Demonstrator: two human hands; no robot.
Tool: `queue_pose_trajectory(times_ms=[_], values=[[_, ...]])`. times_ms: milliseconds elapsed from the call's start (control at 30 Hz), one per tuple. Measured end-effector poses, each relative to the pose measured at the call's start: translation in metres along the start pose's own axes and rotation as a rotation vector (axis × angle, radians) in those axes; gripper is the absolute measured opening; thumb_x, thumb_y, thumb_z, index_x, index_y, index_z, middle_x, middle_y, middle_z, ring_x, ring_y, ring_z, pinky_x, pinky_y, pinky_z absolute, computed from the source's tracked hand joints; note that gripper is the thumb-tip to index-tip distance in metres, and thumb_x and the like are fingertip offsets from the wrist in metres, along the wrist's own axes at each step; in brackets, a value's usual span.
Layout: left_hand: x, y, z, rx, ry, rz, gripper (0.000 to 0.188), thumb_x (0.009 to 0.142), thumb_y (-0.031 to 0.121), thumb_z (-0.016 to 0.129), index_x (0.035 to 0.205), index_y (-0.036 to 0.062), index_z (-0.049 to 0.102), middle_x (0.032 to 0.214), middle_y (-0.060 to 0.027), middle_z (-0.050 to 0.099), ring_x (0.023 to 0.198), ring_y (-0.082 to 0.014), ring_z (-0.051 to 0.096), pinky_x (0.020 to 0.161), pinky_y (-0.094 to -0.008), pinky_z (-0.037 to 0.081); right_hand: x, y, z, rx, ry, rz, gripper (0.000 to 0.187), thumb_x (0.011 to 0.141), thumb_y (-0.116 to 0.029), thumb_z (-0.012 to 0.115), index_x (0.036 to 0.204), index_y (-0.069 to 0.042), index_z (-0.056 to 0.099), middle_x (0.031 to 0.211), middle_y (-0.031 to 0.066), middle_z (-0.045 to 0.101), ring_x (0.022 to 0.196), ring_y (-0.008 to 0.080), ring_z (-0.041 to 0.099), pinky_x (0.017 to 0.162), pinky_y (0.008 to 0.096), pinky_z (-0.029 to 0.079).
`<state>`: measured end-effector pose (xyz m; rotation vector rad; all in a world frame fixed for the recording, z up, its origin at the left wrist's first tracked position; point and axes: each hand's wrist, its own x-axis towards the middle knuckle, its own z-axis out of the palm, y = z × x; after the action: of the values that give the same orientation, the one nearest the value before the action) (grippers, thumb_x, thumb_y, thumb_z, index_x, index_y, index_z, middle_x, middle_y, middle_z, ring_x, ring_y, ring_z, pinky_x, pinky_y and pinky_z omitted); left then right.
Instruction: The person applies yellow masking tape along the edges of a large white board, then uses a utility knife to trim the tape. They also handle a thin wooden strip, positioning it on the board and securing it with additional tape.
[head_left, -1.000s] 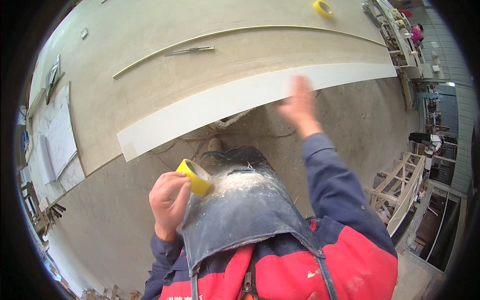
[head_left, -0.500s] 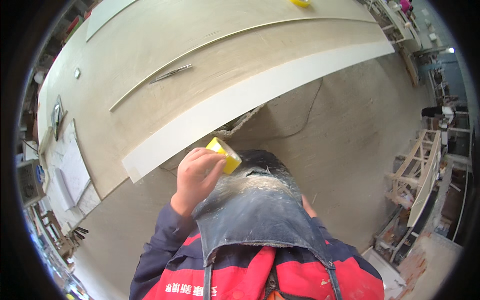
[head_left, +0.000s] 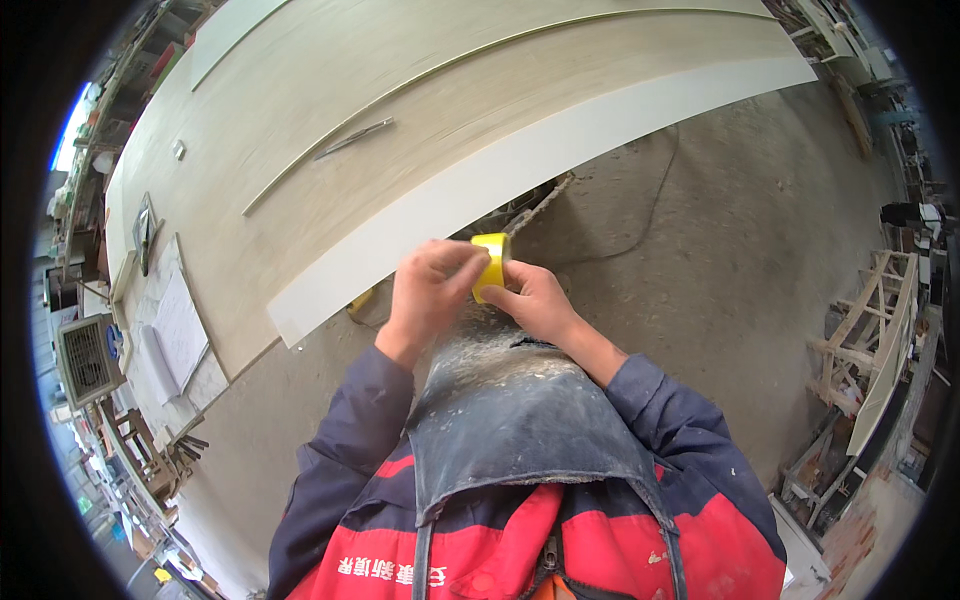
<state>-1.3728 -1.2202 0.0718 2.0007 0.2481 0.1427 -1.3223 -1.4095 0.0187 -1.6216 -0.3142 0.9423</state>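
A roll of yellow tape (head_left: 490, 270) is held in front of my apron, just off the table's near edge. My right hand (head_left: 540, 303) grips the roll from its right side, thumb low and fingers behind. On the other side, my left hand (head_left: 432, 290) has its fingers bent and pressed together against the roll's outer face; motion blurs its fingertips slightly. Beyond my hands, a long white strip (head_left: 560, 155) lies along the table's near edge, its left end jutting past the corner.
The large beige table (head_left: 330, 230) carries a thin long strip (head_left: 400, 88), a metal pen-like tool (head_left: 355, 138) and papers (head_left: 175, 330) at its left end. A grey fan-like box (head_left: 88, 358) stands left of it. Wooden frames (head_left: 865, 340) stand at right on the dusty floor (head_left: 720, 260).
My right hand has come up from beside my body and taken hold of the tape roll. My left hand and the roll have shifted right and up. The view has tilted somewhat.
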Motion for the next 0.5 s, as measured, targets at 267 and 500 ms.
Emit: queue_pose_trajectory(times_ms=[267,500], values=[[0.031,-0.063,-0.024,0.285,0.158,0.089,0.016,0.090,0.021,0.078,0.098,0.0079,0.083,0.091,-0.0073,0.079,0.094,-0.0254,0.068,0.090,-0.0379,0.050,0.023,0.000,0.013,-0.269,0.148,-0.158,0.030,0.101,-0.029,0.069,0.104,0.000,0.068,0.086,0.0075,0.070,0.077,0.0143,0.061,0.073,0.0330,0.050],[0.034,-0.077,-0.010,0.531,0.312,0.204,0.011,0.085,0.027,0.083,0.095,0.0201,0.084,0.116,0.0016,0.075,0.116,-0.0261,0.060,0.103,-0.0407,0.040,0.030,0.010,0.019,-0.248,0.233,-0.133,0.033,0.097,-0.032,0.071,0.100,0.000,0.067,0.089,0.0184,0.072,0.081,0.0335,0.070,0.073,0.0425,0.053]])
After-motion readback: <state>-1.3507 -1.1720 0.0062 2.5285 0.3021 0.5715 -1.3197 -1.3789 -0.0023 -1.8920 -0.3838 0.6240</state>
